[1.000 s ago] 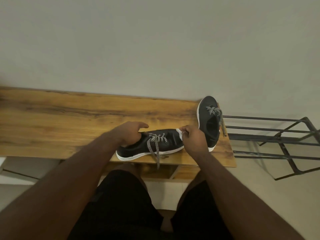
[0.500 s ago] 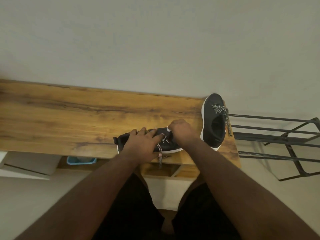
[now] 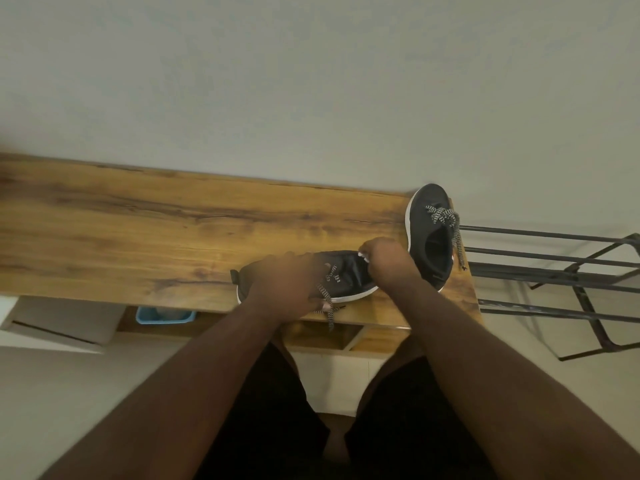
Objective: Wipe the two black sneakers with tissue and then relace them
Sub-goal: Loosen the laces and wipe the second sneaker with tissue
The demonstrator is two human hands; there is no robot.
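Observation:
A black sneaker (image 3: 348, 277) with a white sole lies on its side at the near edge of the wooden table (image 3: 138, 237). My left hand (image 3: 287, 289) grips it over the middle and heel, thumb under the sole. Its speckled lace (image 3: 328, 311) hangs over the table edge. My right hand (image 3: 388, 261) is closed around a white tissue (image 3: 363, 257) and presses it on the toe. The second black sneaker (image 3: 431, 237), laced, lies at the table's right end.
A black metal rack (image 3: 554, 271) stands right of the table. Under the table sit a blue basket (image 3: 162, 315) and a white box (image 3: 62, 323). A plain wall runs behind. My knees are below the table edge.
My left hand has moved from the heel onto the sneaker's middle and gripped it. My right hand with the tissue slid along the toe. The view shifted slightly.

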